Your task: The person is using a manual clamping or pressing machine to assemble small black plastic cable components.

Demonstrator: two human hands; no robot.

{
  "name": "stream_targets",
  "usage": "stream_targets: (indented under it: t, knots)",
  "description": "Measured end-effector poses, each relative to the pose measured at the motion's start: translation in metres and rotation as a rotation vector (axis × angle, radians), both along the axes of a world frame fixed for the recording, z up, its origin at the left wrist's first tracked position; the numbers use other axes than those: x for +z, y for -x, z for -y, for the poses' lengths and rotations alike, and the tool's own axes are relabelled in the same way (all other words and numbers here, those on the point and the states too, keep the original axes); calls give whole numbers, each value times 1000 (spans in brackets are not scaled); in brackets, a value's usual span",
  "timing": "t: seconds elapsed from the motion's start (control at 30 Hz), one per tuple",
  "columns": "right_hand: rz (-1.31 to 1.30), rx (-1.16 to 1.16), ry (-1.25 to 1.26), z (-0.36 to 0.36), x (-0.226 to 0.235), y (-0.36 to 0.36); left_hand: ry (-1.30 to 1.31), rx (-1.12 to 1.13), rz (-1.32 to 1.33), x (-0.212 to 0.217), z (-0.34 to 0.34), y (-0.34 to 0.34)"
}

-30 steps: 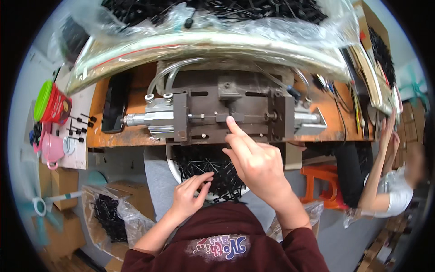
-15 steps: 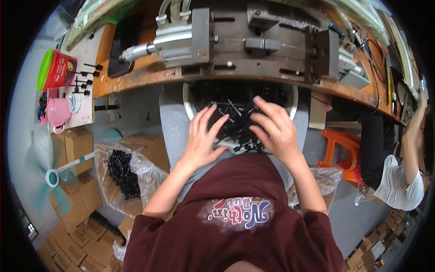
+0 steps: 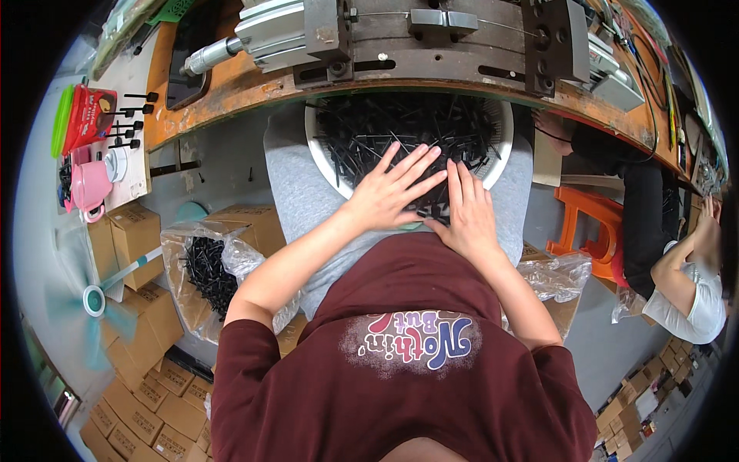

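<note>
A white basin (image 3: pixel 504 150) rests on my lap, heaped with thin black rod-like parts (image 3: pixel 408 119), a few of them with wider ends. My left hand (image 3: pixel 392 191) lies over the near part of the heap, fingers stretched forward and spread. Close beside it, my right hand (image 3: pixel 471 219) has its fingers extended onto the parts, the thumb pointing toward the left hand. Neither hand visibly grips anything. The parts under both palms are hidden.
Beyond the basin, a wooden bench (image 3: pixel 231 108) carries a metal clamping machine (image 3: pixel 439 54). Left are a red tub (image 3: pixel 92 115), pink cup (image 3: pixel 92 185), turning fan (image 3: pixel 94 300) and plastic-lined box of black parts (image 3: pixel 208 277). An orange stool (image 3: pixel 570 223) and another person (image 3: pixel 693 300) are right.
My hands have come together from their spread position over the basin, and the fingers now lie flatter on the parts. The view has shifted, showing more of the basin.
</note>
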State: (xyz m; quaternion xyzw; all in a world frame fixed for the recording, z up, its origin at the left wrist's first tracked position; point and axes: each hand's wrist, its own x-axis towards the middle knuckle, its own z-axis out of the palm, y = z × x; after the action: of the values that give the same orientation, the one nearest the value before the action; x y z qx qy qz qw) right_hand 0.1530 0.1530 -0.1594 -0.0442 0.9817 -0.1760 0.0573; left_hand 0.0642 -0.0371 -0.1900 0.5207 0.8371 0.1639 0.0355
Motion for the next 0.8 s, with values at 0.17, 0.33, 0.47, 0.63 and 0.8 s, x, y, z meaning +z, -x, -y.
stream_targets:
  t: [0.17,0.33,0.47,0.63,0.8]
  knots:
    - [-51,94,117,-8,-3,9,-41,19,-214,-6,1,18]
    - [87,81,196,-20,3,11,-92,157,-179,13,-12,37]
    - [27,137,356,-26,-12,6,-222,145,-32,36,-8,30]
    - [59,19,561,-31,-15,14,-348,112,117,48,7,-3]
    - [166,-178,749,-43,-25,28,-373,129,48,24,16,-35]
